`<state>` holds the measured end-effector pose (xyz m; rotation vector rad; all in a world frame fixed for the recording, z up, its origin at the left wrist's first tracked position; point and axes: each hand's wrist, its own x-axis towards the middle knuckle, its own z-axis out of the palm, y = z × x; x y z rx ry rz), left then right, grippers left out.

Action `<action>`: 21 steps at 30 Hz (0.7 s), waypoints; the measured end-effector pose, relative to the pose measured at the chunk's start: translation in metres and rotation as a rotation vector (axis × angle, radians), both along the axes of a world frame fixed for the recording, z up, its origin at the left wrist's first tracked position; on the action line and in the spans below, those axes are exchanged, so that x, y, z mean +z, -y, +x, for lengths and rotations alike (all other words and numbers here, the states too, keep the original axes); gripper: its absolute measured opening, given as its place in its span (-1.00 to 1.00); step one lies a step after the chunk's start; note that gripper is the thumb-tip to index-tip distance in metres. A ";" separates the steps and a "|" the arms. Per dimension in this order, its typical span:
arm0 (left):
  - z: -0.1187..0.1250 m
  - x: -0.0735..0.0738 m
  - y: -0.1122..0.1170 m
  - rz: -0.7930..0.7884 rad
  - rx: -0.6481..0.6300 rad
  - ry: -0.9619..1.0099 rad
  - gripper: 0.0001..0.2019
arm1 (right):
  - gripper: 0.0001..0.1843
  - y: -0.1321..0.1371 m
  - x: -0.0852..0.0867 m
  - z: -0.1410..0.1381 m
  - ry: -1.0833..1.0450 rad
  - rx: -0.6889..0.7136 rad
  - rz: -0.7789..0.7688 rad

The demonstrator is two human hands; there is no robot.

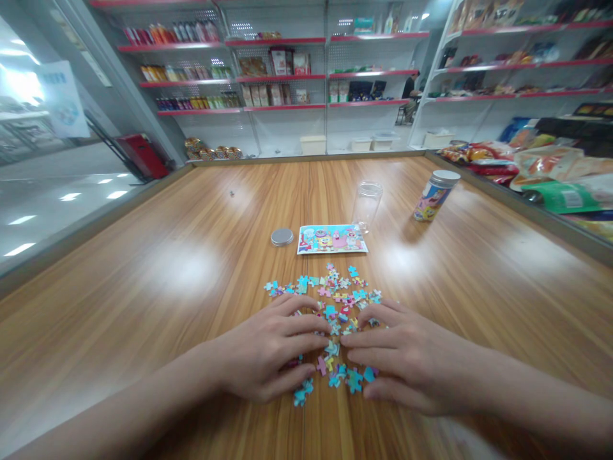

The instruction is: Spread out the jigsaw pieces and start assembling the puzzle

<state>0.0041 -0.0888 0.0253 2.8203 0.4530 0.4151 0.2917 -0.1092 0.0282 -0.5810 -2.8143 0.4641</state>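
Note:
Several small colourful jigsaw pieces [335, 297] lie scattered on the wooden table [167, 268] in front of me. My left hand [271, 348] rests flat on the left side of the pile, fingers stretched out and pointing right. My right hand [395, 358] lies flat on the right side, fingers stretched towards the left, its fingertips almost meeting the left hand's. Loose pieces [335, 377] show between and below the two hands. Neither hand grips anything.
Beyond the pieces lie a cartoon picture card [332, 238], a round metal lid [282, 237], an empty clear jar [366, 203] and a printed tube with a lid [435, 195]. Snack bags [541, 166] pile at the right edge. Shop shelves [278, 76] line the back.

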 end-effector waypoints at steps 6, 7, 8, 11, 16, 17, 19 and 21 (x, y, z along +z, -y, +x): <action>0.000 -0.001 -0.002 0.016 0.006 0.006 -0.65 | -0.65 -0.004 0.002 0.004 -0.030 -0.059 0.075; 0.000 -0.002 -0.002 0.026 0.009 -0.007 -0.60 | -0.56 -0.004 0.002 0.004 -0.024 -0.093 0.094; 0.000 -0.003 -0.003 0.033 0.012 -0.028 -0.55 | -0.48 -0.005 0.000 0.004 -0.008 -0.125 0.103; 0.000 -0.006 -0.003 0.028 0.006 -0.069 -0.45 | -0.27 -0.007 -0.005 0.004 0.078 -0.138 0.069; -0.001 -0.008 -0.003 0.053 0.053 -0.110 -0.36 | -0.23 -0.010 -0.012 0.007 0.103 -0.134 0.059; -0.001 -0.009 -0.003 0.057 0.062 -0.142 -0.32 | -0.24 -0.010 -0.013 0.008 0.099 -0.142 0.058; -0.002 -0.012 -0.004 0.053 0.066 -0.184 -0.26 | -0.25 -0.010 -0.014 0.009 0.092 -0.147 0.052; -0.003 -0.017 -0.004 0.050 0.085 -0.172 -0.21 | -0.23 -0.011 -0.015 0.009 0.092 -0.178 0.056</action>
